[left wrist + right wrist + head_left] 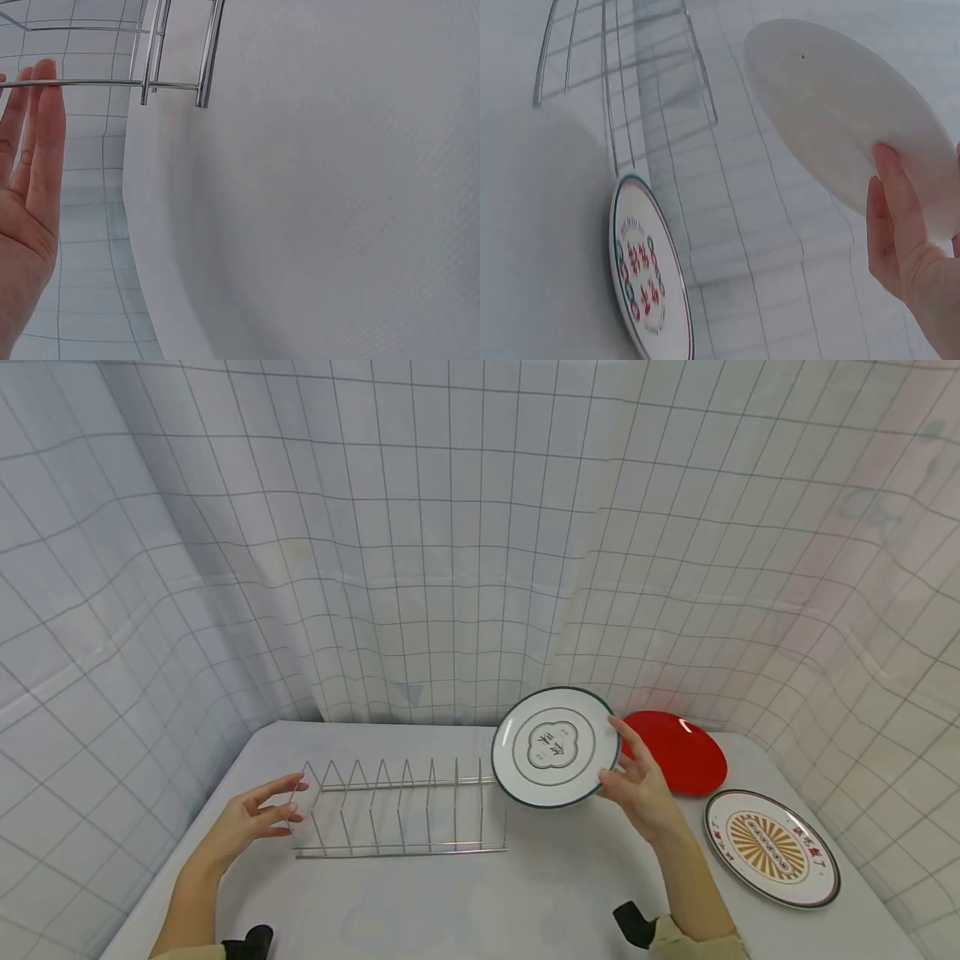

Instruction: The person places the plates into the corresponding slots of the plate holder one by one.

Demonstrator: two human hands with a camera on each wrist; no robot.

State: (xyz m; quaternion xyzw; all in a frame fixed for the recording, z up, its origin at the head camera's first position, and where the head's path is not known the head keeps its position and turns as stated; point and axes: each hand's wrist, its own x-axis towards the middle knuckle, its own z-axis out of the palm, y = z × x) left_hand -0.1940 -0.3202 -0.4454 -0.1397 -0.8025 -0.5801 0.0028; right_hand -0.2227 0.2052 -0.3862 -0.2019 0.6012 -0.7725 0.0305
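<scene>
A white plate [557, 747] with a dark green rim and dark characters at its centre is raised above the table, tilted to show its face. My right hand [639, 783] pinches its right edge; in the right wrist view my fingers press the plain white back of the plate [832, 105]. My left hand [251, 818] is at the left end of a metal wire dish rack [401, 850]. Its fingers [49, 142] are extended, with the tips right at the rack's end wire [97, 82].
A red plate [678, 756] lies behind my right hand, and a white plate with a gold sunburst [772, 847] lies at right. The right wrist view shows another plate [651, 270] with red characters, low by the rack. Gridded curtains [450, 568] surround the table.
</scene>
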